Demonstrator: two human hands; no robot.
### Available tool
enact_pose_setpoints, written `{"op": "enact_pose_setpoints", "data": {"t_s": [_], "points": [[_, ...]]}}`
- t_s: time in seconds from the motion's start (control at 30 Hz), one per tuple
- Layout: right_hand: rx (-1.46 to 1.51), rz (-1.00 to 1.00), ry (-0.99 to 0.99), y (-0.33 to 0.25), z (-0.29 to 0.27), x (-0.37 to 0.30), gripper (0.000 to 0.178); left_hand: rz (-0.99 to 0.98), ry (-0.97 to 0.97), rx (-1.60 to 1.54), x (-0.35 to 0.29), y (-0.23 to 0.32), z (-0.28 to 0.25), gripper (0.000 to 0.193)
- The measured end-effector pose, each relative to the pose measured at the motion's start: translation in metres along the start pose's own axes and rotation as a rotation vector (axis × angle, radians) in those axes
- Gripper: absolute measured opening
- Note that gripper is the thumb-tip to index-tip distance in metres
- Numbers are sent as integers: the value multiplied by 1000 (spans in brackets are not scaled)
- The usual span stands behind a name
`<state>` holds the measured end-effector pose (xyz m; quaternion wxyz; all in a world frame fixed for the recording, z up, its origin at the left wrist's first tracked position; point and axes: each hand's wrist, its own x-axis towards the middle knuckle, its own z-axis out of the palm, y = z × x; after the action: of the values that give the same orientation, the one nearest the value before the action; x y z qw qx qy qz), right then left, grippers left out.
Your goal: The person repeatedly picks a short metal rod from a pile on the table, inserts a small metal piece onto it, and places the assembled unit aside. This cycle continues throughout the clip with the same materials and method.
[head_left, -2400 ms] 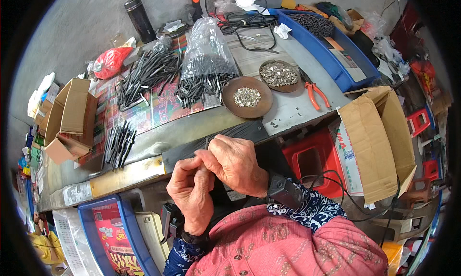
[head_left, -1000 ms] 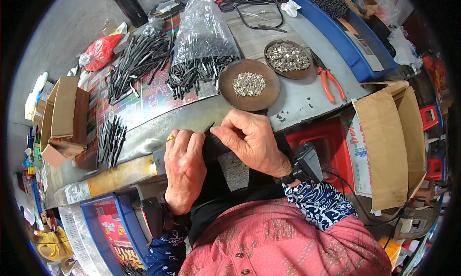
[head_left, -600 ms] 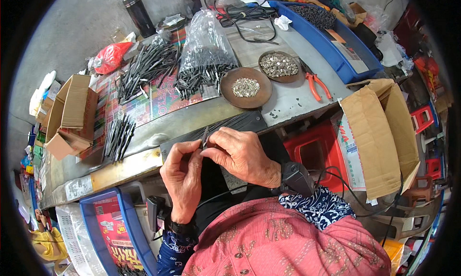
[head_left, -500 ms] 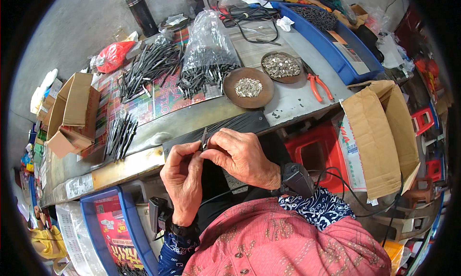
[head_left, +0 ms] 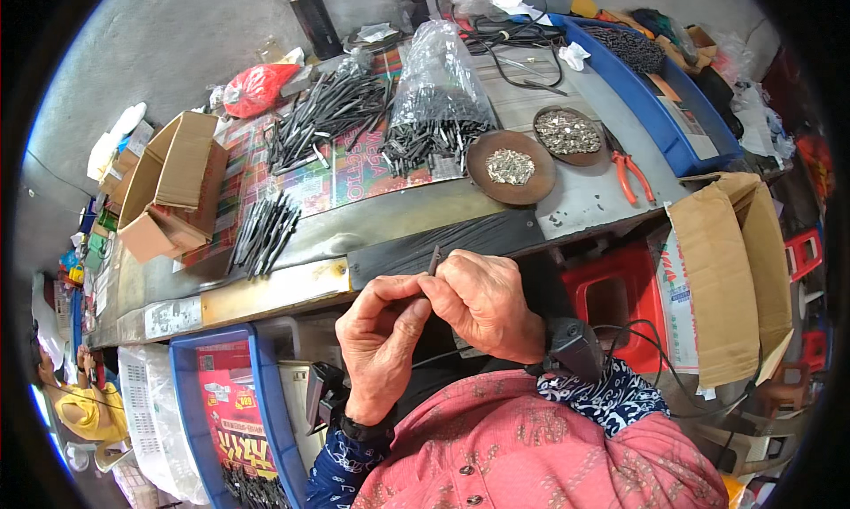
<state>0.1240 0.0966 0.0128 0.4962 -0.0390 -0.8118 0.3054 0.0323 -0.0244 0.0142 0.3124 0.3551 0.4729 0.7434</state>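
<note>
Head view: a thin dark piece (head_left: 435,259) stands above the closed fingertips, over the near edge of the table; its lower end is covered by the fingers. The right hand (head_left: 487,305) appears to pinch it between thumb and forefinger. The left hand (head_left: 381,341) is curled, forefinger tip against the right thumb; whether it also grips the piece cannot be told. A person in yellow (head_left: 97,412) at far left is partly cut off and too small to inspect closely. Contents of the clear plastic bag (head_left: 438,75) show only at its mouth, as dark strips.

Worktable (head_left: 584,186): worn, metal-topped in part, with a black strip (head_left: 443,239) along the front edge and a plain grey wall (head_left: 212,31) behind.

On the table, a brown bowl (head_left: 509,195) of small silvery bits stands nearest the hands; a second dish (head_left: 591,158) of similar bits adjoins it, with red-handled pliers (head_left: 626,177) just beside. A loose heap of black strips (head_left: 332,111) lies left of the bag, a smaller bundle (head_left: 268,235) nearer the front edge, beside a cardboard box (head_left: 177,173). Off the front edge, an open carton (head_left: 715,279) partly obstructs the view of a red stool (head_left: 642,283); a blue tray (head_left: 258,376) sits at lower left.
</note>
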Motion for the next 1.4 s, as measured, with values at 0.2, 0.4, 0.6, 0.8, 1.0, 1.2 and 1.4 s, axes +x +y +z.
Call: {"op": "enact_pose_setpoints", "data": {"t_s": [0.2, 0.4, 0.6, 0.8, 1.0, 1.2, 1.4], "points": [[61, 60, 26, -8, -1, 0, 21, 122, 43, 72, -4, 0, 8, 20], [73, 141, -133, -2, -5, 2, 20, 318, 139, 652, 8, 6, -16, 17], [-262, 212, -126, 33, -45, 4, 13, 506, 347, 1195, 53, 19, -93, 13], [-540, 222, -77, 69, -76, 5, 16, 538, 340, 1494, 81, 20, -156, 10], [-678, 184, -169, 78, -77, 2, 37, 512, 310, 1686, 92, 11, -185, 7], [-739, 223, -222, 80, -73, 6, 43, 435, 286, 1769, 99, 6, -199, 9], [-617, 241, -189, 78, -76, 3, 40, 509, 329, 1814, 97, 7, -187, 9]]}}
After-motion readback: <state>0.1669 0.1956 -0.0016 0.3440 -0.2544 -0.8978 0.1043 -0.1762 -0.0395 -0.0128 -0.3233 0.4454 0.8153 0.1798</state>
